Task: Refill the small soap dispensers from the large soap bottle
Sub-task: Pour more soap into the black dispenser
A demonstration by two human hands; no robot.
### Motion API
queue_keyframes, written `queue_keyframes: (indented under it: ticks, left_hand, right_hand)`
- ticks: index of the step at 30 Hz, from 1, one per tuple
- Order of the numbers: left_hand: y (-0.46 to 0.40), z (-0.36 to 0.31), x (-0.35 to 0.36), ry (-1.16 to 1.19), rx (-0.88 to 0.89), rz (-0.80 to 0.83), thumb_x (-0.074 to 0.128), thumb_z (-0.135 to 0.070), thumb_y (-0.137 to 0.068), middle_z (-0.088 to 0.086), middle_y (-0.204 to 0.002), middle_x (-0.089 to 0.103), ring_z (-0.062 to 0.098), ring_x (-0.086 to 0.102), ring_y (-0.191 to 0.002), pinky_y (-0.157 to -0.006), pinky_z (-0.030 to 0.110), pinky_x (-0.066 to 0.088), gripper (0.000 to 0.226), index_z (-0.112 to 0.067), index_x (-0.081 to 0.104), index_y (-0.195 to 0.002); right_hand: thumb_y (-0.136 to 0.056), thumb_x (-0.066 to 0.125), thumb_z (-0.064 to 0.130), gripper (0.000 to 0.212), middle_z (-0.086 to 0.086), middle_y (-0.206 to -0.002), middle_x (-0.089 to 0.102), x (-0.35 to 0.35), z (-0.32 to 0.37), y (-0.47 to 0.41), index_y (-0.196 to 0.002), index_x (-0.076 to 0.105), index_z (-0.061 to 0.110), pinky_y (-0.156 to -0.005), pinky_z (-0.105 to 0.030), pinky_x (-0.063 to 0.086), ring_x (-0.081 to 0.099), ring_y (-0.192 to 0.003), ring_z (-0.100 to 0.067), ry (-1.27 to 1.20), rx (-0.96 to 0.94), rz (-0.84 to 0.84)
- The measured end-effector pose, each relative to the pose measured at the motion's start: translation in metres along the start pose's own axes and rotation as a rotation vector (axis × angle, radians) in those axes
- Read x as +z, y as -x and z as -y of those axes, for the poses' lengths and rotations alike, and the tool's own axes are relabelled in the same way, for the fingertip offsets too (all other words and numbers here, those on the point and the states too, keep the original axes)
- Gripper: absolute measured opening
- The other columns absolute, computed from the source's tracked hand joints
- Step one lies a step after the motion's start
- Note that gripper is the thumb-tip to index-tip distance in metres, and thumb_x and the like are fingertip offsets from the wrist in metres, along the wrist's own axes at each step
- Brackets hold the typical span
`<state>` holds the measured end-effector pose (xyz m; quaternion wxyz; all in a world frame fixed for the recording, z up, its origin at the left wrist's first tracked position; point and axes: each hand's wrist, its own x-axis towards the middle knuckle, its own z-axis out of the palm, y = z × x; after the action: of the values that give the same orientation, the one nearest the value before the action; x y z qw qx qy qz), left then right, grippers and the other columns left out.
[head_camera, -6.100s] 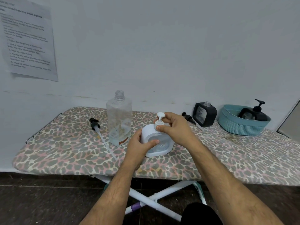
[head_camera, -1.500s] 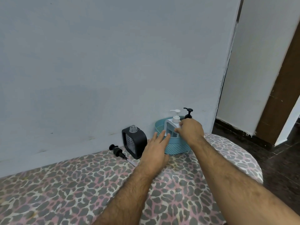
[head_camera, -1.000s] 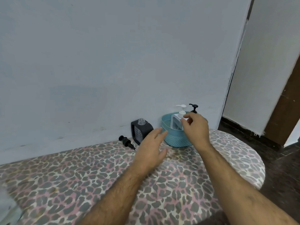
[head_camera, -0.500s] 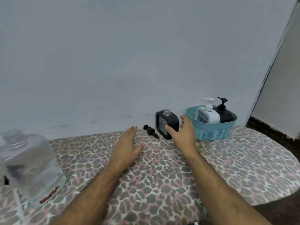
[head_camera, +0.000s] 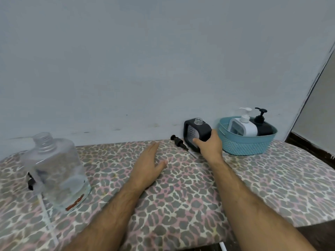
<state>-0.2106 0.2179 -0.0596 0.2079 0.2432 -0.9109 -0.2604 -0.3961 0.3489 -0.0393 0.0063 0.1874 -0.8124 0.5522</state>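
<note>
Head view: right hand [head_camera: 208, 145] wrapped round black dispenser [head_camera: 196, 134], upright, neck uncapped, far right on bench [head_camera: 181, 187]; left hand [head_camera: 148, 165] flat, empty; big bottle [head_camera: 54, 171] well apart, near left.

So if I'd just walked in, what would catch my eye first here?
Probably the right hand gripping an uncapped black soap dispenser at the back of the leopard-print board, its loose black pump lying just left of it. Next, the teal basket on the right with a white dispenser and a black one inside. Near left stands a big clear bottle, cap off.
</note>
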Motion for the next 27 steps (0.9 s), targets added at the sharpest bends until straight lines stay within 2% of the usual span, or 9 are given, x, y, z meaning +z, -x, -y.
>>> queue_keyframes:
  ticks: [2,6,11,14,19,24,27]
  left_hand:
    - [0.006,0.000,-0.006,0.000,0.002,-0.007,0.058,-0.045,-0.095,-0.003,-0.162,0.023,0.014,0.026,-0.147,-0.121,0.036,0.022,0.075,-0.022,0.021,-0.156]
    - [0.024,-0.006,-0.019,0.024,0.005,-0.033,0.056,-0.050,-0.095,-0.004,-0.162,0.024,0.014,0.027,-0.146,-0.120,0.037,0.024,0.075,-0.024,0.021,-0.156]
    - [0.052,-0.004,-0.035,0.049,-0.002,-0.067,0.058,-0.047,-0.094,-0.003,-0.161,0.026,0.015,0.033,-0.144,-0.118,0.042,0.030,0.074,-0.027,0.022,-0.155]
    - [0.072,0.001,-0.043,0.055,-0.021,-0.078,0.060,-0.045,-0.093,-0.005,-0.161,0.026,0.016,0.034,-0.143,-0.118,0.044,0.031,0.074,-0.029,0.023,-0.155]
    - [0.106,0.007,-0.060,0.056,-0.032,-0.098,0.062,-0.043,-0.093,-0.003,-0.161,0.028,0.017,0.035,-0.143,-0.116,0.046,0.034,0.074,-0.026,0.024,-0.155]
    - [0.140,0.013,-0.075,0.065,-0.024,-0.122,0.061,-0.044,-0.094,-0.002,-0.160,0.030,0.016,0.034,-0.143,-0.117,0.043,0.033,0.074,-0.023,0.026,-0.155]
    - [0.156,0.020,-0.084,0.068,-0.035,-0.151,0.062,-0.043,-0.093,-0.001,-0.159,0.033,0.015,0.035,-0.142,-0.116,0.040,0.033,0.073,-0.022,0.028,-0.154]
  right_hand:
    - [-0.081,0.078,0.023,0.042,0.003,-0.100,0.059,-0.005,0.007,0.012,-0.112,0.052,0.012,-0.060,-0.016,0.039,0.058,-0.089,-0.015,-0.054,-0.029,-0.021]
    - [-0.081,0.078,0.023,0.039,0.011,-0.093,0.057,-0.013,0.023,0.043,-0.109,0.051,0.017,-0.061,-0.013,0.040,0.056,-0.083,-0.005,-0.124,-0.103,-0.019]
    - [-0.080,0.078,0.023,0.043,0.016,-0.097,0.057,-0.017,0.035,0.091,-0.114,0.051,0.022,-0.063,-0.010,0.043,0.057,-0.087,0.002,-0.148,-0.126,0.090]
    - [-0.080,0.079,0.023,0.049,0.016,-0.103,0.059,-0.014,0.039,0.120,-0.120,0.051,0.025,-0.070,-0.012,0.047,0.058,-0.092,0.002,-0.166,-0.135,0.161]
    - [-0.080,0.078,0.019,0.048,0.024,-0.099,0.056,-0.007,0.046,0.162,-0.118,0.050,0.029,-0.068,-0.008,0.046,0.057,-0.089,0.008,-0.191,-0.172,0.239]
    - [-0.079,0.078,0.017,0.050,0.023,-0.102,0.059,0.003,0.050,0.189,-0.119,0.051,0.029,-0.075,-0.012,0.050,0.057,-0.091,0.010,-0.207,-0.184,0.278]
    - [-0.080,0.078,0.018,0.050,0.019,-0.103,0.060,0.007,0.052,0.198,-0.121,0.051,0.027,-0.071,-0.008,0.047,0.058,-0.091,0.008,-0.199,-0.188,0.292]
